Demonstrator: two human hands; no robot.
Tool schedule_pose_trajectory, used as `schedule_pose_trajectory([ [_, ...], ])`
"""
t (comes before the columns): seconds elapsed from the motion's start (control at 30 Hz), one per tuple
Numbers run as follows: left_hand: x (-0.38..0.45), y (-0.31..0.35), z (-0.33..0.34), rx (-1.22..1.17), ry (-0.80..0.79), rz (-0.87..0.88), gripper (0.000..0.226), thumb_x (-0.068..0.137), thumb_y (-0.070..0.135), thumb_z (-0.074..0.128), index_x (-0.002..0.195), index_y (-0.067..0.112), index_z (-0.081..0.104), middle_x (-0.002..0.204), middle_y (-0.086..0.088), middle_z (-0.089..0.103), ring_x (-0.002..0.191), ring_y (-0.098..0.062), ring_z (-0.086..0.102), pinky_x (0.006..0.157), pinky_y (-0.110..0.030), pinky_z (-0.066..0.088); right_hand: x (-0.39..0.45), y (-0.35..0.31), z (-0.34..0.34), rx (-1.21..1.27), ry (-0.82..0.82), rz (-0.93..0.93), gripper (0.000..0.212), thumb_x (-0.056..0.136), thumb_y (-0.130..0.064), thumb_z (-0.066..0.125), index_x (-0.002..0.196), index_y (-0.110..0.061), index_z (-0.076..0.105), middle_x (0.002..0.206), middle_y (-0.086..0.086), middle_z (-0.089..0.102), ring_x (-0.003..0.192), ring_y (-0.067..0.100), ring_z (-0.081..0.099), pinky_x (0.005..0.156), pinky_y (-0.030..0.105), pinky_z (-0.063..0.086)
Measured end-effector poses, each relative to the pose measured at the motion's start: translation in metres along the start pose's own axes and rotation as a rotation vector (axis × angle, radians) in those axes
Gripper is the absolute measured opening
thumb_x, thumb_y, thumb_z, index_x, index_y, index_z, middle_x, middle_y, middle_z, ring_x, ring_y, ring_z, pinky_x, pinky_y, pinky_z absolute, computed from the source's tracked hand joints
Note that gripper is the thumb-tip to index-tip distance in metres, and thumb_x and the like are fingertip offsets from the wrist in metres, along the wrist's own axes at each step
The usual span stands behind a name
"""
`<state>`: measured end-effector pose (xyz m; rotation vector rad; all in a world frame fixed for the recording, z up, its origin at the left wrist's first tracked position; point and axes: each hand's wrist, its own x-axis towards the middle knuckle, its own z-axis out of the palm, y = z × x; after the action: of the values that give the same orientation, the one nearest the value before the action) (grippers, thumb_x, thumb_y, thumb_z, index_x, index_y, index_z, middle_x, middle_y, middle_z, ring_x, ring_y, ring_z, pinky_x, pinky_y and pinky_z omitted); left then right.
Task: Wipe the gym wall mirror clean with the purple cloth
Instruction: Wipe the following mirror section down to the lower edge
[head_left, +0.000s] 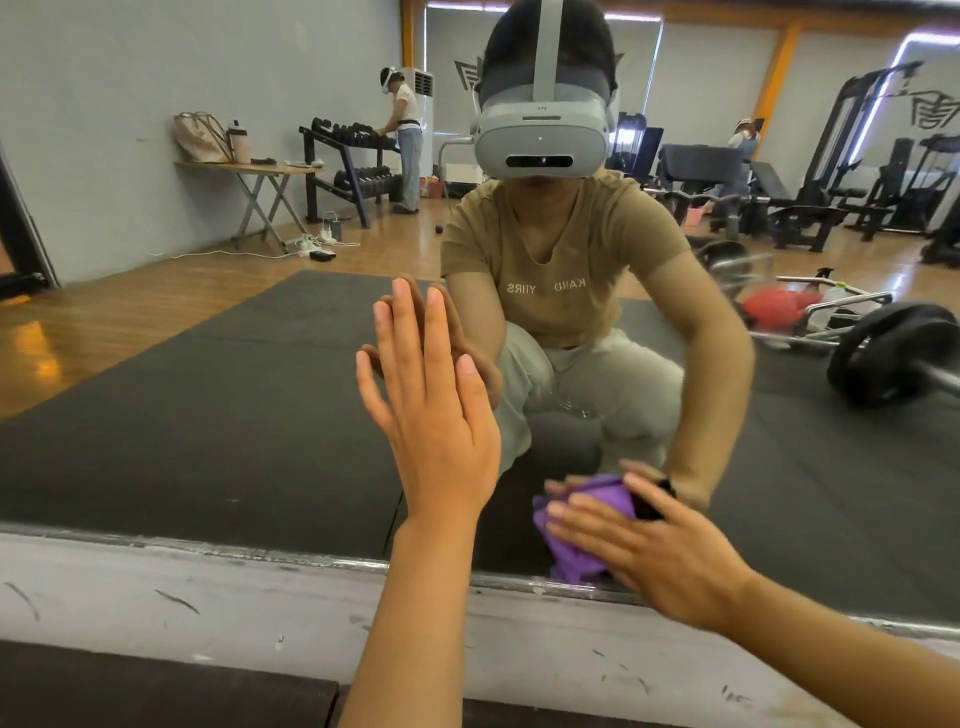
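Note:
The wall mirror (208, 415) fills most of the head view, and its bottom edge runs just above a white wall strip. My left hand (436, 415) lies flat on the glass with straight fingers pointing up. Low on the mirror, close to the bottom edge, my right hand (649, 551) presses the bunched purple cloth (571, 551) against the glass with its fingers spread over it. Part of the cloth is hidden under that hand.
A scuffed white wall strip (208, 587) runs below the mirror, with dark floor mat (130, 691) beneath it. Reflected in the glass are a black mat, a barbell, weight machines, a dumbbell rack, a folding table and another person standing far back.

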<state>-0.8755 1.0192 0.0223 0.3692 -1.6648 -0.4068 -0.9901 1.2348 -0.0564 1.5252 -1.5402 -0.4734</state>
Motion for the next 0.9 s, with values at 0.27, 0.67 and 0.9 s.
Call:
schedule_pose_trajectory([
  [0.27, 0.001, 0.001, 0.003, 0.004, 0.021, -0.010, 0.053, 0.106, 0.021, 0.034, 0.157, 0.009, 0.029, 0.167, -0.011, 0.018, 0.155, -0.018, 0.005, 0.125, -0.045, 0.000, 0.050, 0.058, -0.058, 0.004, 0.268, 0.522, 0.058, 0.103, -0.027, 0.045, 0.158, -0.014, 0.032, 0.167, 0.007, 0.018, 0.156, 0.024, 0.014, 0.124, 0.057, 0.005],
  [0.67, 0.001, 0.008, -0.002, -0.043, -0.009, -0.043, 0.054, 0.106, 0.024, 0.032, 0.158, 0.013, 0.026, 0.168, -0.008, 0.018, 0.156, -0.022, 0.008, 0.125, -0.046, 0.001, 0.016, 0.016, -0.029, -0.019, 0.032, 0.238, 0.073, 0.096, -0.033, 0.038, 0.163, -0.021, 0.010, 0.171, 0.001, -0.004, 0.157, 0.020, 0.000, 0.126, 0.048, -0.005],
  [0.9, 0.000, 0.007, 0.000, -0.030, -0.001, -0.043, 0.053, 0.106, 0.023, 0.031, 0.158, 0.013, 0.025, 0.167, -0.008, 0.019, 0.156, -0.023, 0.009, 0.125, -0.045, 0.002, 0.067, 0.060, -0.064, 0.094, 0.325, 0.629, 0.056, 0.109, -0.030, 0.030, 0.160, -0.010, 0.017, 0.169, 0.005, 0.001, 0.157, 0.023, 0.006, 0.126, 0.050, 0.001],
])
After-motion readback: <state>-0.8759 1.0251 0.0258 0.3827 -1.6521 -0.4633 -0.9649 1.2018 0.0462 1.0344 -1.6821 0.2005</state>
